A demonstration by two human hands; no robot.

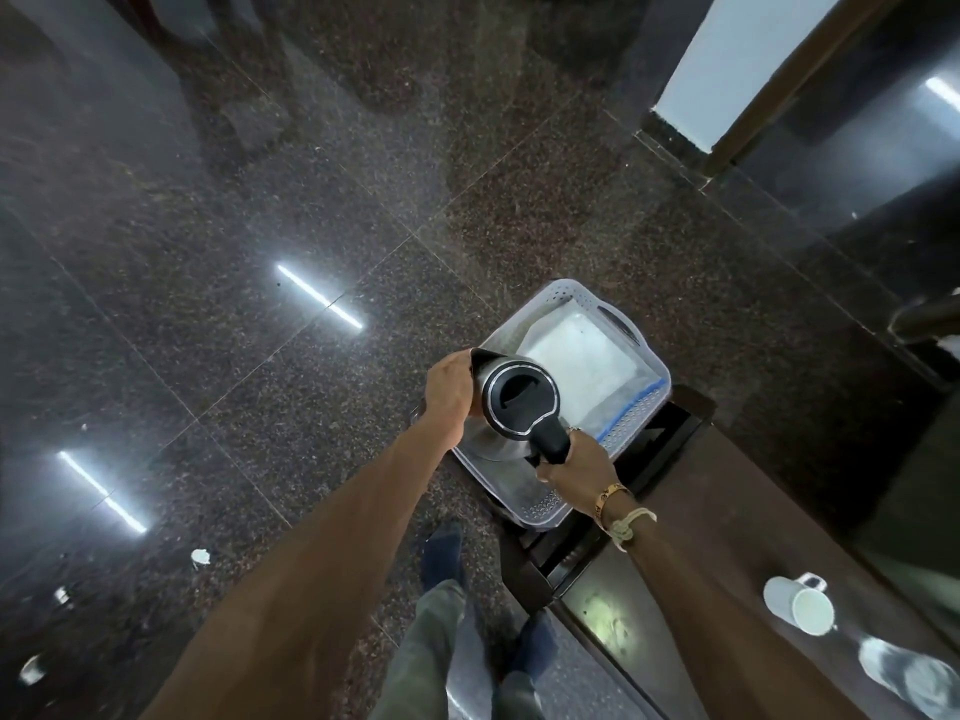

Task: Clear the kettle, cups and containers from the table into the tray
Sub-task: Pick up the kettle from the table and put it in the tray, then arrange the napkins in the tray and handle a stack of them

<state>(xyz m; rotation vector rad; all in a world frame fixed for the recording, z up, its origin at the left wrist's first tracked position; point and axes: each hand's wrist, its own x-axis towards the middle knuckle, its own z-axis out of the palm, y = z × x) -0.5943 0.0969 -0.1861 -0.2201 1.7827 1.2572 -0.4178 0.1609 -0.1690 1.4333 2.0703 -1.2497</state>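
Observation:
A steel kettle [511, 400] with a black lid and black handle hangs over the near left part of a pale perforated plastic tray [636, 405]. My right hand [579, 459] grips the kettle's handle. My left hand [451, 389] presses against the kettle's body beside the spout. The tray stands on a dark wooden stool or low stand, and its floor holds a white liner. On the glossy table at the lower right a white cup [800, 605] lies next to a clear container [909, 672].
Polished dark granite floor [260, 226] fills the left and middle, with small white scraps [200, 557] on it. My legs and dark shoes [441, 558] stand below the tray. A white wall panel [727, 59] and dark furniture are at the upper right.

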